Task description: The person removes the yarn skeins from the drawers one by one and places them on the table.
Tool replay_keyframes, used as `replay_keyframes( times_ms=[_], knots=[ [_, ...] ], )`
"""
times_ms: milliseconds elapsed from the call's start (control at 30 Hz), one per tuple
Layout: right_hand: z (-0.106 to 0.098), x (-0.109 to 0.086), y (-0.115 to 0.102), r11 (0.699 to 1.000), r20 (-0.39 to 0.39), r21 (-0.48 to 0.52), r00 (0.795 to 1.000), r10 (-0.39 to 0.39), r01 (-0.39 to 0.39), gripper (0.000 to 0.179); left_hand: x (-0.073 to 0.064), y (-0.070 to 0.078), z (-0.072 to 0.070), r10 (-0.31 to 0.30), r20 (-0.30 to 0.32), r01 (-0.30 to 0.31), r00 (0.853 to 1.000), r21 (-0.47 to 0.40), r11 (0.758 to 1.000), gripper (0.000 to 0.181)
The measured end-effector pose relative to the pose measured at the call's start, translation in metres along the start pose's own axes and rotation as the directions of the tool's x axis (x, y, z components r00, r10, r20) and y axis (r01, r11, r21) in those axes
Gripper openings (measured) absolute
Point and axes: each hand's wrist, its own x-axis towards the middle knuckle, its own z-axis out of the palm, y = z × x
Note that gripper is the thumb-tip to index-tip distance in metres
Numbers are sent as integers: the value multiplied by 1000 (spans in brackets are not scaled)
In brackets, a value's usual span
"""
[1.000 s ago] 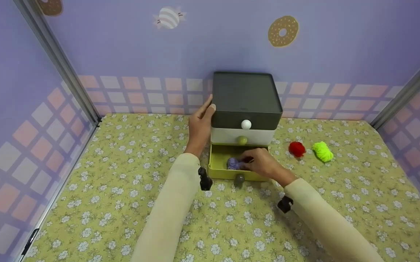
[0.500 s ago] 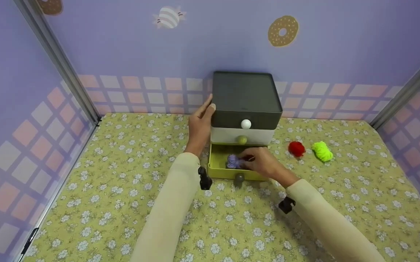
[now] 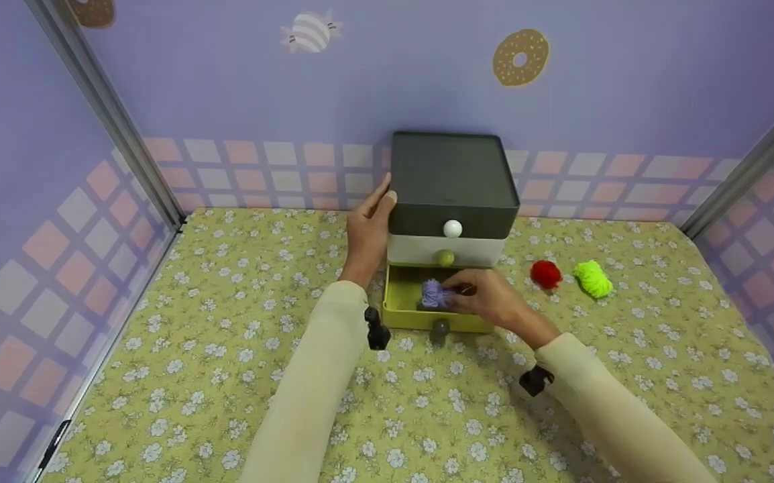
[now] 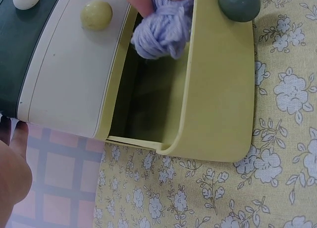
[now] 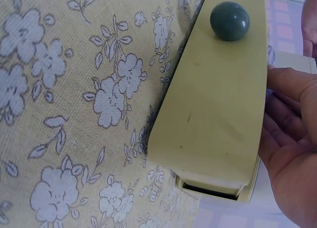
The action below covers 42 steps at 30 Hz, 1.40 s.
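Note:
A small three-tier drawer box (image 3: pixel 454 168) stands against the back wall, dark on top, white in the middle and yellow-green at the bottom. Its bottom drawer (image 3: pixel 400 318) is pulled out, with a dark round knob (image 4: pixel 239 4) on the front. My right hand (image 3: pixel 487 295) pinches a purple yarn bundle (image 3: pixel 433 294) between thumb and fingers over the open drawer. In the left wrist view the yarn (image 4: pixel 166 29) sits at the level of the drawer's rim. My left hand (image 3: pixel 368 231) rests against the box's left side, thumb at the front corner of the dark tier.
A red yarn ball (image 3: pixel 546 274) and a neon yellow-green yarn bundle (image 3: pixel 593 279) lie on the flowered tablecloth (image 3: pixel 239 376) right of the box. Purple walls with a checked band enclose the back and sides. The upper two drawers are closed.
My right hand has lifted the purple yarn slightly from the drawer floor and turned a little. The left hand keeps its place on the box.

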Motion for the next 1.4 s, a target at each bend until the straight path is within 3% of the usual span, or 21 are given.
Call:
replay_keyframes(
  times_ms=[367, 700, 1000, 1400],
  knots=[
    [-8, -7, -3, 999, -23, -14, 999, -36, 36, 19, 1, 0, 0, 0, -7, 0, 1000, 16, 1000, 47],
    [-14, -15, -1, 999, -34, 34, 999, -36, 37, 20, 0, 1, 0, 13, -11, -13, 1000, 22, 1000, 47],
    [-23, -22, 1, 1000, -49, -12, 999, 13, -13, 22, 0, 0, -1, 7, -1, -7, 1000, 13, 1000, 47],
    [-32, -27, 12, 997, -125, -46, 990, -68, 63, 20, 0, 0, 0, 0, -1, 0, 1000, 11, 1000, 49]
  ],
)
